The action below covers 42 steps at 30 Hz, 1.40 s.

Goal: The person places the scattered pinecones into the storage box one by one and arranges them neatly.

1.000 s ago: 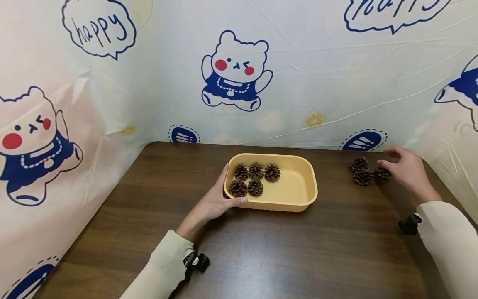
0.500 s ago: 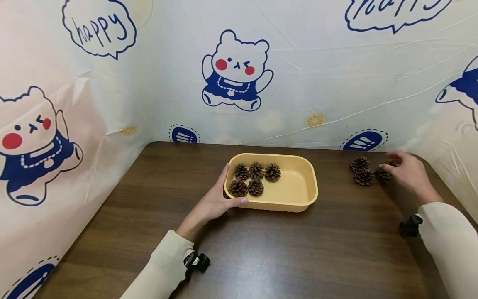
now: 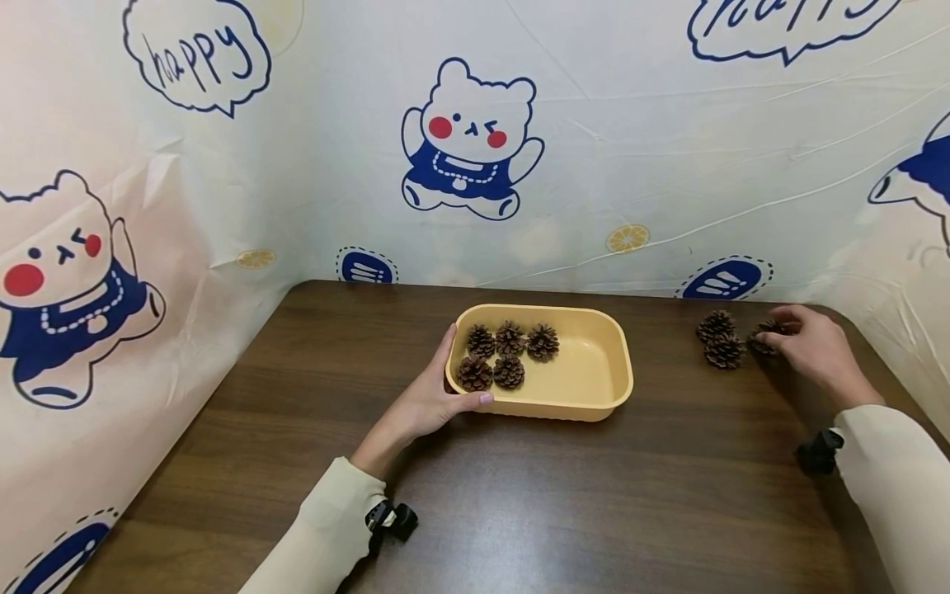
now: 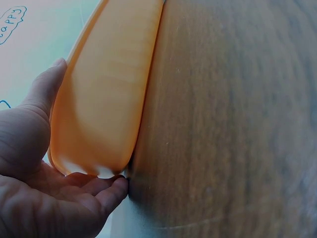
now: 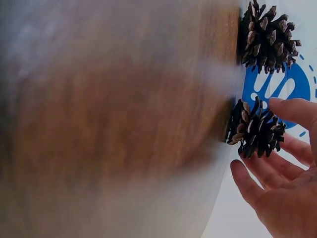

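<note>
A yellow rectangular plastic container (image 3: 579, 371) sits on the table with several brown pine cones (image 3: 509, 371) grouped in its left part. My left hand (image 3: 430, 400) grips the container's left end, thumb along the near side; in the left wrist view the fingers (image 4: 111, 193) curl under its end. At the far right, my right hand (image 3: 816, 346) has thumb and fingers around a pine cone (image 5: 255, 130), partly covered by the fingers in the head view. Two more pine cones (image 3: 724, 351) stand just left of that hand.
The dark wooden table (image 3: 594, 503) ends at a printed cloth backdrop (image 3: 334, 148) with bear drawings along the back and sides. A black wrist camera (image 3: 401, 521) is strapped to the left forearm, another camera (image 3: 819, 452) to the right.
My right hand has shifted slightly down and closed in around the pine cone, which has barely moved. The left hand and the container stay where they were.
</note>
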Each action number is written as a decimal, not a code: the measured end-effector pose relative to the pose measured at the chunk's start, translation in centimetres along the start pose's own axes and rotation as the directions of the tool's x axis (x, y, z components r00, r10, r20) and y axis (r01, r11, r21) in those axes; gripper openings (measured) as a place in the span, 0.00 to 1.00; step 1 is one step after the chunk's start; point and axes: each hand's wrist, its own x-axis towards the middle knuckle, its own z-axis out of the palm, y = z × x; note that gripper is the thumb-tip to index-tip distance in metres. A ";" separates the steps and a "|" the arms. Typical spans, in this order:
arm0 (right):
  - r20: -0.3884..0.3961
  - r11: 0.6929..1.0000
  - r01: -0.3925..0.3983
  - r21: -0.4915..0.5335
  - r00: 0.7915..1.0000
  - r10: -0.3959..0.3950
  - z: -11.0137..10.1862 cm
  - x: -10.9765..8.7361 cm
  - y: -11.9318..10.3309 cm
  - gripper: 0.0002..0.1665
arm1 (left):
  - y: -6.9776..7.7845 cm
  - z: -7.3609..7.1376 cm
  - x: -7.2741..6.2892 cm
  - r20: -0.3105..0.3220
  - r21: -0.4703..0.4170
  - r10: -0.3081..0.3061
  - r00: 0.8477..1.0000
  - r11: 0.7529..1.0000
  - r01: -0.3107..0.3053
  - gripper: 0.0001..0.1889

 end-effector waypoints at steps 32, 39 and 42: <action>-0.008 1.000 -0.002 0.010 1.000 0.002 -0.5 -0.3 0.4 0.28 | -0.2 0.0 0.1 0.002 0.014 0.003 1.000 1.000 -0.003 0.67; -0.008 1.000 -0.013 0.019 1.000 0.013 -0.9 -0.4 0.2 0.29 | -0.2 0.0 0.0 -0.001 0.014 -0.002 1.000 1.000 0.002 0.67; -0.021 1.000 -0.001 0.017 1.000 0.002 -1.0 -0.3 0.2 0.28 | -0.2 0.0 0.0 -0.002 0.020 -0.001 1.000 1.000 0.001 0.67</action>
